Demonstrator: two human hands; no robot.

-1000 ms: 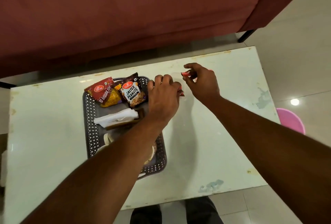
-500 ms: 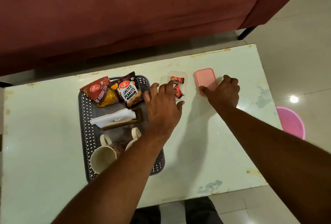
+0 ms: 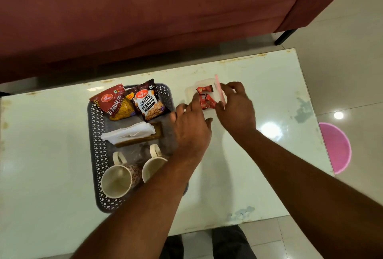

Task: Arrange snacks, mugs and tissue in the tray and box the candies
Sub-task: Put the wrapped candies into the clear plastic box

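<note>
A dark perforated tray (image 3: 94, 155) on the white table holds two snack packets (image 3: 132, 102), a tissue holder with white tissue (image 3: 132, 133) and two cream mugs (image 3: 118, 182). To its right stands a clear plastic box (image 3: 191, 90) with red-wrapped candies (image 3: 205, 97) inside. My right hand (image 3: 236, 107) holds the pink lid (image 3: 220, 90) tilted on edge over the box's right side. My left hand (image 3: 191, 128) rests at the box's near left corner, fingers spread, touching its edge.
A dark red sofa (image 3: 145, 14) runs along the far side of the table (image 3: 248, 175). A pink round object (image 3: 336, 146) lies on the tiled floor to the right. My legs show below the table's near edge.
My right hand picked the pink lid off the table and swung it up on edge over the candy box. My left hand stayed by the box.
</note>
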